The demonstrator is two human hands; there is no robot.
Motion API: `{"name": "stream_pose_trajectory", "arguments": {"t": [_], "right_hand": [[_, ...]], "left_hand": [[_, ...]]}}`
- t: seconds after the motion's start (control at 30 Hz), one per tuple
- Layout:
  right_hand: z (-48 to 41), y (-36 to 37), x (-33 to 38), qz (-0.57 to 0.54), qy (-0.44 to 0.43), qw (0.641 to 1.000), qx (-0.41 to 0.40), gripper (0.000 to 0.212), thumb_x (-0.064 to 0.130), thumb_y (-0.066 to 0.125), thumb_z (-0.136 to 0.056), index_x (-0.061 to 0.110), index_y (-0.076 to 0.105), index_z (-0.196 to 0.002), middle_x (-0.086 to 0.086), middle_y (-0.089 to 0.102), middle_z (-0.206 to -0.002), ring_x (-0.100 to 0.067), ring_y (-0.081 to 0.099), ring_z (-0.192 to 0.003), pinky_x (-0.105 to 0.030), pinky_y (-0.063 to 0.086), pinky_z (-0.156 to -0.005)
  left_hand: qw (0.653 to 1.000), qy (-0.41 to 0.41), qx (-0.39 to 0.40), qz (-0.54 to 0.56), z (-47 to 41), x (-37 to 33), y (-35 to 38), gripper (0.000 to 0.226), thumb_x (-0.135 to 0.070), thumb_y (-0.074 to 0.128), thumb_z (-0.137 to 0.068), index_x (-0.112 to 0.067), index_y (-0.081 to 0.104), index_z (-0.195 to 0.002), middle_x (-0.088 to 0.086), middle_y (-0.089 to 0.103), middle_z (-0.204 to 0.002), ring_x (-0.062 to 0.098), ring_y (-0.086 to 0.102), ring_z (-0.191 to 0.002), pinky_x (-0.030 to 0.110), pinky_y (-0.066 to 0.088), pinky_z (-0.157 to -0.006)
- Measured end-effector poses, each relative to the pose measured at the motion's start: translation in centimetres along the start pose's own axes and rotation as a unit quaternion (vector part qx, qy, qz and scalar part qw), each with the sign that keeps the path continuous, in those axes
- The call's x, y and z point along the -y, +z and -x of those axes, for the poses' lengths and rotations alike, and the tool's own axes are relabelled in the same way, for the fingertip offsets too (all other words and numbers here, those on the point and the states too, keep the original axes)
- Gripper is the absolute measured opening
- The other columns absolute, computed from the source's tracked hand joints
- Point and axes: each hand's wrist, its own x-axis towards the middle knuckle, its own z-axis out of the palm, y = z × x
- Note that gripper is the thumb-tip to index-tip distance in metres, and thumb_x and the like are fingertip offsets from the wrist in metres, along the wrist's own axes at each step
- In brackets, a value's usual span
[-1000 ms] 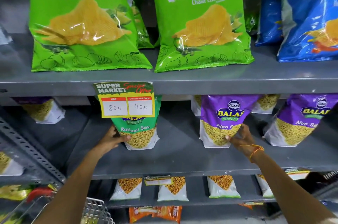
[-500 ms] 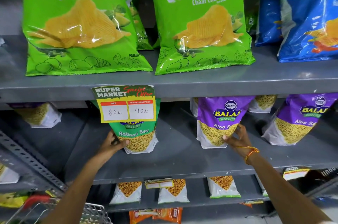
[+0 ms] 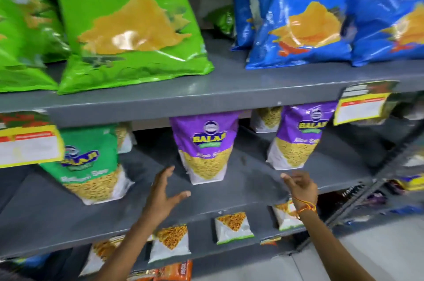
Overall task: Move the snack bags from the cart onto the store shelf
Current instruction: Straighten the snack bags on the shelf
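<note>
Purple snack bag [image 3: 205, 150] stands upright on the middle shelf [image 3: 252, 179], face forward so that shoppers can read it. Left hand [image 3: 164, 195] and right hand [image 3: 299, 185] hover beside it, both released and empty. No cart is visible.

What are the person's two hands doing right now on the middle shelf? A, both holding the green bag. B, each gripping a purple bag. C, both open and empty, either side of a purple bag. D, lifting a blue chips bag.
C: the left hand and the right hand are both open with fingers spread, holding nothing, on either side of the purple bag standing on the middle shelf.
</note>
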Motion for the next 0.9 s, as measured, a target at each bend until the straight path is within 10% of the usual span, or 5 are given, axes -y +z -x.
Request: {"name": "stream_pose_trajectory", "arguments": {"t": [0.13, 0.23, 0.5, 0.9], "right_hand": [[-5.5, -4.3, 1.4, -0.046, -0.008, 0.999, 0.025, 0.068, 0.036, 0.086, -0.047, 0.021, 0.045, -0.099, -0.004, 0.048, -0.085, -0.006, 0.051, -0.075, -0.011, 0.042, -0.064], [-9.6, -4.6, 2.1, -0.066, -0.003, 0.993, 0.102, 0.146, 0.07, 0.075, -0.009, -0.003, 0.032, -0.128, -0.027, 0.047, -0.116, -0.035, 0.048, -0.096, -0.018, 0.046, -0.077], [-13.6, -3.5, 0.8, -0.014, -0.033, 0.968, 0.248, 0.081, 0.048, 0.088, -0.034, 0.013, 0.059, -0.101, -0.01, 0.07, -0.096, -0.012, 0.066, -0.086, -0.023, 0.055, -0.069], [-13.8, -3.7, -0.1, -0.006, -0.019, 0.97, 0.242, 0.093, 0.053, 0.086, -0.037, 0.015, 0.048, -0.112, -0.019, 0.063, -0.114, -0.031, 0.061, -0.103, -0.053, 0.054, -0.087]], "left_hand": [[0.997, -0.013, -0.009, 0.081, -5.1, -3.2, 3.7, 0.133, -0.074, 0.074, -0.025, -0.016, 0.024, -0.134, -0.01, 0.042, -0.126, -0.013, 0.046, -0.107, 0.0, 0.035, -0.09], [0.986, -0.045, -0.093, 0.127, -7.3, -4.1, 4.8, 0.155, -0.068, 0.079, -0.015, -0.003, 0.011, -0.138, 0.013, 0.035, -0.14, 0.01, 0.044, -0.121, 0.028, 0.039, -0.106], [0.976, -0.099, -0.172, 0.091, -7.7, -5.7, 7.2, 0.068, 0.008, 0.074, -0.063, -0.012, 0.032, -0.113, 0.011, 0.047, -0.114, 0.018, 0.052, -0.093, -0.002, 0.043, -0.059], [0.959, -0.15, -0.199, 0.133, -7.0, -5.7, 7.6, 0.079, -0.012, 0.077, -0.049, -0.009, 0.036, -0.116, 0.015, 0.055, -0.113, 0.024, 0.055, -0.098, 0.039, 0.044, -0.084]]}}
